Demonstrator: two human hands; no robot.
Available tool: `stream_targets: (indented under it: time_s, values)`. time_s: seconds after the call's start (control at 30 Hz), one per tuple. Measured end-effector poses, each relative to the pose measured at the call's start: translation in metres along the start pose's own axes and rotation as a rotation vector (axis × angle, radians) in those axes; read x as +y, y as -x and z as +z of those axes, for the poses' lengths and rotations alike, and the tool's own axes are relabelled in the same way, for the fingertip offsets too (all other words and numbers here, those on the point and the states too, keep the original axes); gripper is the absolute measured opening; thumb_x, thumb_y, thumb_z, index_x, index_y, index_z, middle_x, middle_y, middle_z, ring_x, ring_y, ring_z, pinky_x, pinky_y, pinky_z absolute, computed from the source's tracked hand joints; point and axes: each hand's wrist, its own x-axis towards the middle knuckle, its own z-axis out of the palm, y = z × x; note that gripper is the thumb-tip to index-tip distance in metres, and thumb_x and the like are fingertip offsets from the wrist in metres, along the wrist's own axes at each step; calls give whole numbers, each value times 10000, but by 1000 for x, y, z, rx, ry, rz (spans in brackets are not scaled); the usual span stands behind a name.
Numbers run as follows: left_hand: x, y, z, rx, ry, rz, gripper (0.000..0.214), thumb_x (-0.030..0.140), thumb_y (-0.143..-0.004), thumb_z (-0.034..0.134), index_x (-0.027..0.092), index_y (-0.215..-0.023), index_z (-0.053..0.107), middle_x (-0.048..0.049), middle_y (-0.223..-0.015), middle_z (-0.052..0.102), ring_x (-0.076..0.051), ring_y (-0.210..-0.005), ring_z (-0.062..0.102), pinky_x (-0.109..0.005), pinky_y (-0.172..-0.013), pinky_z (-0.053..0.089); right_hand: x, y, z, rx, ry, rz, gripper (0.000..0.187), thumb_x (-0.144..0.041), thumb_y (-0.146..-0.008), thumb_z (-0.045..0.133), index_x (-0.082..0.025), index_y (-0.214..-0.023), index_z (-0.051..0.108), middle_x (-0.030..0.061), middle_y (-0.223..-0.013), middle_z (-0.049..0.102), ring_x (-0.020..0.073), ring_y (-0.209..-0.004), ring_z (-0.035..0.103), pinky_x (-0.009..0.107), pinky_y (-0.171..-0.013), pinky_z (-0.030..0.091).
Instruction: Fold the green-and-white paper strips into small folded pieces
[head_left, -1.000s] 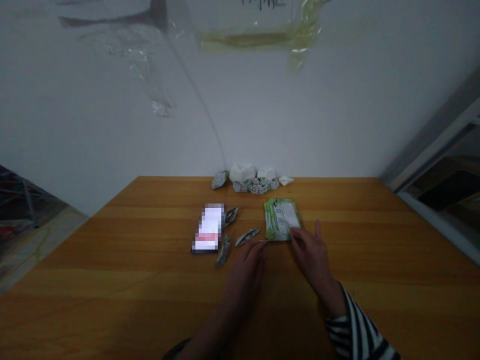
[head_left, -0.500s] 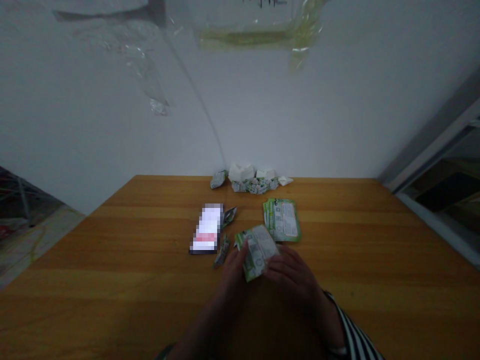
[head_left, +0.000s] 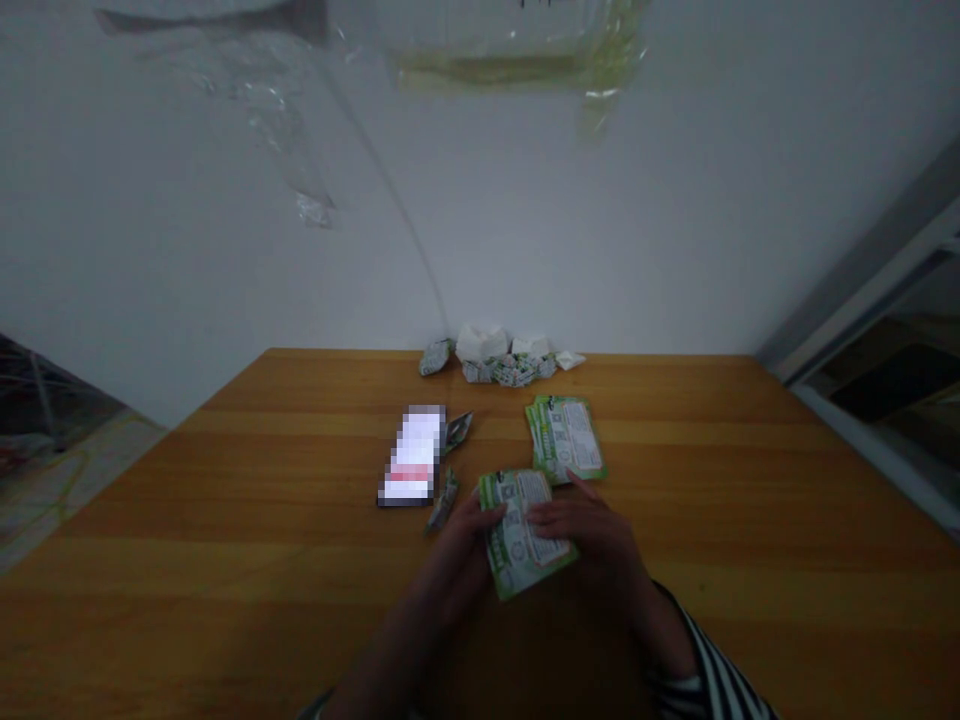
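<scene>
Between my two hands, low over the table, is a flat green-and-white printed packet (head_left: pixel 517 560). My left hand (head_left: pixel 466 540) grips its left edge, thumb on top and the other fingers hidden underneath. From the right, my right hand (head_left: pixel 596 535) holds the packet with fingers laid across its printed face. One finger of that hand reaches up to the lower edge of a small stack of matching packets (head_left: pixel 571 440). Just left of the held packet lies a narrow crumpled wrapper (head_left: pixel 442 500).
A phone (head_left: pixel 412 455) with a blurred bright screen lies left of centre, and a small folded wrapper (head_left: pixel 459 431) is beside it. Crumpled wrappers and white tissue (head_left: pixel 482 345) line the back edge of the wooden table (head_left: pixel 225 470), against a wall (head_left: pixel 600 230).
The held packet has come closer to me and turned. My right fingers have moved further over its face, with one stretched to the stack. The stack's near edge has shifted slightly right.
</scene>
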Motion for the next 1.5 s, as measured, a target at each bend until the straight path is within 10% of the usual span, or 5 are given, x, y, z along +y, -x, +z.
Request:
stream_targets:
  time_s: [0.2, 0.57, 0.9, 1.07, 1.5]
  values:
    - [10, 1, -2, 8, 14, -74, 322, 152, -777, 660, 78, -1087, 611, -147, -913, 742, -279, -804, 725, -408, -775, 569, -7, -4, -3, -71, 277, -278, 263, -222, -994, 404, -241, -1065, 656, 38, -1126, 724, 191, -1217, 562, 547, -1158, 135]
    - [-3, -5, -7, 243, -347, 139, 410, 462, -564, 838, 119, -696, 659, -5, -528, 673, -125, -410, 584, -221, -433, 474, -6, -5, 10, 10, 158, -306, 331, -237, -1019, 340, -218, -961, 666, 16, -974, 771, 152, -1042, 676, 428, -1190, 85]
    - [-7, 0, -4, 98, -439, 241, 516, 612, -791, 572, 186, -1050, 706, -87, -971, 746, -255, -886, 692, -375, -807, 546, -15, 0, 29, 425, -90, 601, 142, -299, -782, 691, -187, -869, 695, 77, -930, 664, 224, -908, 633, 348, -820, 525]
    - [-14, 2, 1, 67, -458, 327, 422, 423, -779, 691, 252, -1161, 644, -54, -1147, 705, -293, -1107, 618, -434, -973, 471, -15, -5, 32, 547, -342, 745, 280, -374, -780, 681, -170, -971, 697, 123, -1201, 599, 276, -1130, 569, 412, -969, 477]
    - [-12, 6, 14, 40, -382, 325, 405, 365, -857, 607, 253, -1246, 597, -65, -1287, 633, -280, -1169, 583, -423, -996, 468, -23, -4, 36, 426, -493, 874, 318, -432, -773, 675, -146, -911, 658, 64, -840, 721, 219, -736, 670, 312, -664, 567]
